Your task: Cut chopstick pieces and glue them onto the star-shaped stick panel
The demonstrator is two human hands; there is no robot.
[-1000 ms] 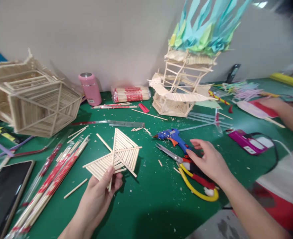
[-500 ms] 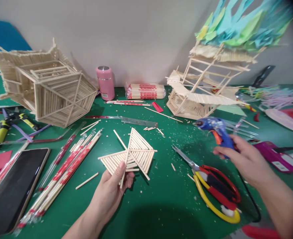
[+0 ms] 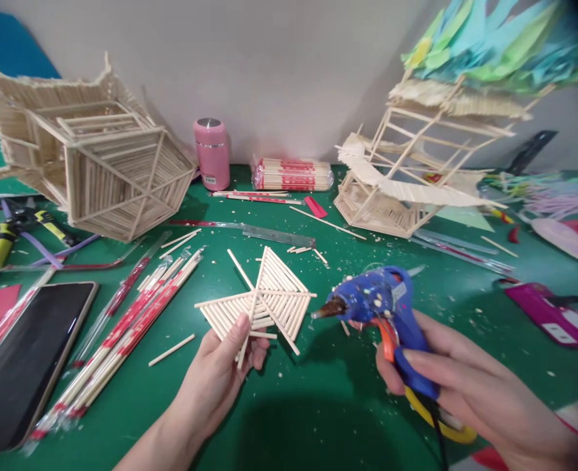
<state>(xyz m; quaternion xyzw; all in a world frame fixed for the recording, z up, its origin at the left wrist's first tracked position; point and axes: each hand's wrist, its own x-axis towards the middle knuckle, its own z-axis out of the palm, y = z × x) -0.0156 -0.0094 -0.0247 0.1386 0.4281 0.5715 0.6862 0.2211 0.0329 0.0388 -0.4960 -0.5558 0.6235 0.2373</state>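
Between the thumb and fingers of my left hand [image 3: 230,356] is a flat frame of wooden sticks [image 3: 282,291], spokes crossing at a centre with rows of sticks filling some wedges. My right hand [image 3: 446,366] grips a blue hot glue gun [image 3: 377,294] by its handle, fingers near the orange trigger. The gun's nozzle points left, close to the frame's right edge but apart from it. Behind the gun and hand, yellow-handled pliers [image 3: 453,428] are mostly hidden.
Packaged chopsticks [image 3: 136,333] and a phone [image 3: 29,366] lie left. Stick models stand at back left [image 3: 132,176] and back right [image 3: 401,183]. A pink flask [image 3: 211,154] and a chopstick bundle [image 3: 293,175] stand by the wall. Stick offcuts [image 3: 301,249] lie on the green table.
My right hand has brought the glue gun left and toward me, over the pliers and close to the stick frame. My left hand keeps its hold almost unmoved. The view has shifted slightly.
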